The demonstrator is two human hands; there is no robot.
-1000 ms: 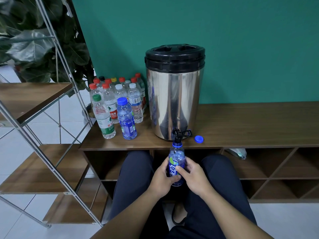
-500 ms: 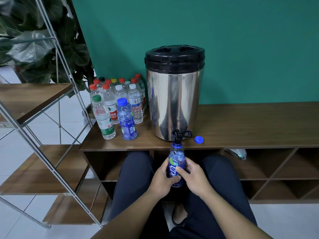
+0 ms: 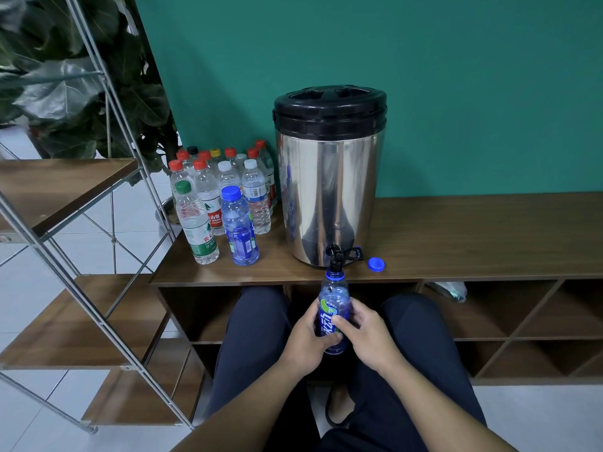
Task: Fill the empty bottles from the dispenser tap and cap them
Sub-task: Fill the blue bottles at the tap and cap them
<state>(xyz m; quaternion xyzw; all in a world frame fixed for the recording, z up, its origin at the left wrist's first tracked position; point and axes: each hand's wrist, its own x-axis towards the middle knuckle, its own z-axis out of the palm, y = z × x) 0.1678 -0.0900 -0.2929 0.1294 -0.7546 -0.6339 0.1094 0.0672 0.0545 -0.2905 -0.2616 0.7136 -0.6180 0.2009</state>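
A blue uncapped bottle (image 3: 332, 301) stands upright under the black tap (image 3: 336, 256) of the steel dispenser (image 3: 329, 190), its mouth right below the spout. My left hand (image 3: 306, 340) grips the bottle's lower body from the left. My right hand (image 3: 362, 334) holds it from the right, thumb across the label. The bottle's blue cap (image 3: 376, 264) lies on the wooden shelf top (image 3: 473, 243) just right of the tap. How full the bottle is cannot be read.
Several capped bottles (image 3: 225, 197) stand grouped left of the dispenser, a blue one (image 3: 239, 230) and a green-capped one (image 3: 195, 226) in front. A metal-framed wooden rack (image 3: 65, 197) and a plant stand at the left. My knees sit before open cubbies.
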